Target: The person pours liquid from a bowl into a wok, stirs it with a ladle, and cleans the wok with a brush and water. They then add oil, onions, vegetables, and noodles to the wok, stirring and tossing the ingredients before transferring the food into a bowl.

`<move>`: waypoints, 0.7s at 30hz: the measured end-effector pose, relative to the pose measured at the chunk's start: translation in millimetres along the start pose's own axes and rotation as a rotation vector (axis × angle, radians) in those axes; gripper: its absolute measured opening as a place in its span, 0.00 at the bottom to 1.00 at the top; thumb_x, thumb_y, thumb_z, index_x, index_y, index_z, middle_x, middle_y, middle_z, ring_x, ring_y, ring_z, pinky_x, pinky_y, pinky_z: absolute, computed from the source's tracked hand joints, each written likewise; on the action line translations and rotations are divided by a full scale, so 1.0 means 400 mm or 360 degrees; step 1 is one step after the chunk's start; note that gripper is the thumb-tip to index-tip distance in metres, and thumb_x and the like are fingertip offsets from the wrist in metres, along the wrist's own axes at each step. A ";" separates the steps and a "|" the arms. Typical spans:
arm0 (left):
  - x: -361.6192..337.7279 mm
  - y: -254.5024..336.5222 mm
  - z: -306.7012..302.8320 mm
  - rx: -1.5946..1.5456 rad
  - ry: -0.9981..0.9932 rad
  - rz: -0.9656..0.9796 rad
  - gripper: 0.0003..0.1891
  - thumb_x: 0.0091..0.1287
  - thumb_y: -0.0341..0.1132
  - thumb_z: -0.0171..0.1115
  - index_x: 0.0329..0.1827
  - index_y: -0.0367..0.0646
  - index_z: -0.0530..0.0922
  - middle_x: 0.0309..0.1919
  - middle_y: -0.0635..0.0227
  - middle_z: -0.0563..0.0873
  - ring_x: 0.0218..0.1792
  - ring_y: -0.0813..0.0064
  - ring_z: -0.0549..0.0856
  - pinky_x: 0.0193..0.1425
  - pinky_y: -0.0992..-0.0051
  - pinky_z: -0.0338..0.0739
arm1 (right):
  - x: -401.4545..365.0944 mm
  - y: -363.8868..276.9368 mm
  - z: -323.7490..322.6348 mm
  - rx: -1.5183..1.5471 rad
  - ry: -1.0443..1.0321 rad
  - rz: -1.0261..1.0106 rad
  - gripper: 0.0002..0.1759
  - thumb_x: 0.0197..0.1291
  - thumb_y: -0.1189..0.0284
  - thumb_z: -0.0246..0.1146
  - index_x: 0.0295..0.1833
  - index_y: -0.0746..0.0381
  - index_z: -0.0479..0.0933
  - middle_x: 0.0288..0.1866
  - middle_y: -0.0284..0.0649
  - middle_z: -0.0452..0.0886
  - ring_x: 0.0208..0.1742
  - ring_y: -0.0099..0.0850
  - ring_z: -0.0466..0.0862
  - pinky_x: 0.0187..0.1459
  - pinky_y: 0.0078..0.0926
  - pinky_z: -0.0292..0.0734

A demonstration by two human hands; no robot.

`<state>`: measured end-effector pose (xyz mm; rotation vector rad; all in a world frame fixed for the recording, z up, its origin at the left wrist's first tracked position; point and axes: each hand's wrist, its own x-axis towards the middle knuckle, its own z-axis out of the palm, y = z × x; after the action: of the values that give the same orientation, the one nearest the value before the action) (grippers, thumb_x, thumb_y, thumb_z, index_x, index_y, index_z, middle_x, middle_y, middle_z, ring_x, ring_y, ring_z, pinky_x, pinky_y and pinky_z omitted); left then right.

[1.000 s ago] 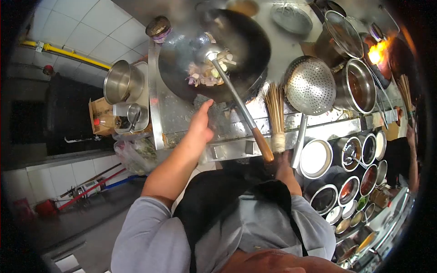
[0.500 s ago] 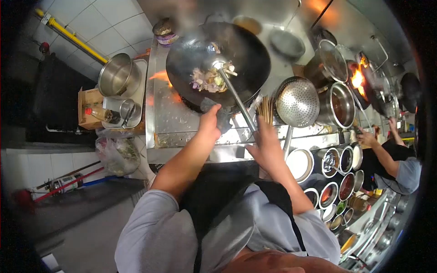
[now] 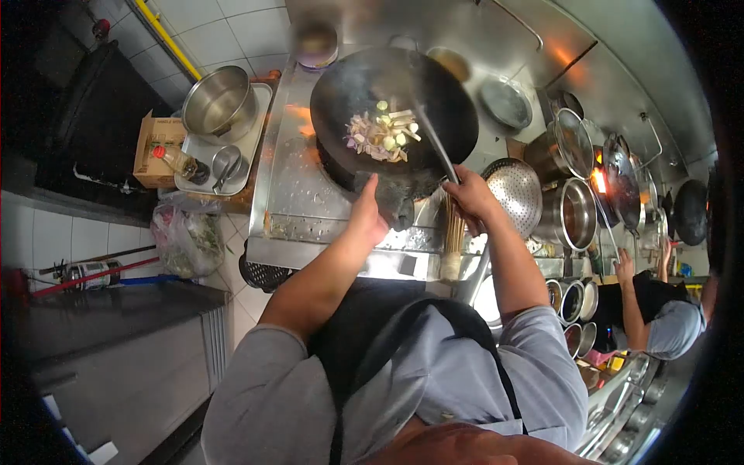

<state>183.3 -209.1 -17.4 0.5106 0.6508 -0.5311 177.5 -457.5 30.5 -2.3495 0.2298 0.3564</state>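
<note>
Wok [image 3: 451, 128] steadied at the near rim, ladle [image 3: 436, 141] gripped by its handle

Chopped pale and purplish pieces [image 3: 389, 138] are gathered in the wok's hollow, just beyond the left hand [image 3: 367, 218] and to the left of the right hand [image 3: 474, 195]. For good control, the rim is best pinned firmly by the left hand while the ladle is swept low along the curved wall, so that pieces are lifted rather than flung over the edge. Bare skin is best shielded by the dark cloth [image 3: 384, 190], since an orange glow [image 3: 301, 116] is seen beside the wok, beyond and left of the left hand.

The left hand is closed on the cloth against the rim, thumb pointed up, its forearm angled in from the near left. By the right hand, the ladle's handle is clasped near its end, the elbow bent and the forearm slanted forward; the ladle's bowl is blurred.

Beside the right hand, a bundled brush [image 3: 452, 240] is seen on its near side and a perforated strainer [image 3: 515, 194] on its right, on the steel table [image 3: 291, 194].
</note>
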 end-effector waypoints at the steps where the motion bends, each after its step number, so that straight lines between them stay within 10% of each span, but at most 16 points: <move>1: 0.001 -0.001 0.005 0.0013 -0.0007 -0.0020 0.20 0.72 0.48 0.67 0.57 0.43 0.81 0.51 0.66 0.88 0.47 0.64 0.88 0.48 0.60 0.85 | -0.024 -0.010 -0.040 -0.0053 -0.0220 0.0009 0.30 0.66 0.66 0.64 0.72 0.62 0.70 0.30 0.49 0.84 0.28 0.42 0.84 0.35 0.41 0.80; 5: 0.044 0.007 0.012 0.0226 0.0021 -0.0076 0.16 0.70 0.41 0.67 0.54 0.41 0.82 0.48 0.63 0.88 0.45 0.64 0.88 0.47 0.60 0.85 | -0.203 -0.044 -0.151 -0.0484 -0.0104 -0.0425 0.32 0.64 0.68 0.64 0.74 0.59 0.68 0.33 0.54 0.85 0.33 0.51 0.85 0.39 0.45 0.79; 7: 0.111 0.002 -0.020 0.0392 0.0026 -0.0067 0.17 0.68 0.40 0.66 0.55 0.42 0.80 0.47 0.61 0.87 0.43 0.62 0.88 0.43 0.57 0.85 | -0.295 -0.106 -0.178 -0.1011 -0.0039 -0.0028 0.33 0.63 0.68 0.64 0.75 0.56 0.67 0.40 0.59 0.85 0.41 0.58 0.84 0.45 0.49 0.79; 14: -0.175 0.001 0.014 0.0489 0.0238 0.0061 0.12 0.64 0.33 0.64 0.46 0.35 0.83 0.37 0.61 0.86 0.34 0.66 0.87 0.38 0.62 0.84 | -0.566 -0.214 -0.307 -0.0584 -0.0511 0.0154 0.37 0.63 0.68 0.64 0.78 0.52 0.64 0.42 0.60 0.84 0.45 0.57 0.85 0.47 0.51 0.78; 21: -0.111 -0.041 -0.100 0.0565 0.0098 0.0069 0.11 0.68 0.35 0.62 0.46 0.38 0.82 0.39 0.62 0.87 0.38 0.65 0.88 0.39 0.60 0.85 | -0.367 -0.030 -0.008 -0.0679 0.0061 -0.0088 0.37 0.67 0.67 0.60 0.80 0.52 0.58 0.37 0.59 0.84 0.39 0.58 0.85 0.42 0.55 0.78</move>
<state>126.3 -184.5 -19.5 0.8761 0.6048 -0.5951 42.4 -442.0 87.4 -2.7779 0.1137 0.3610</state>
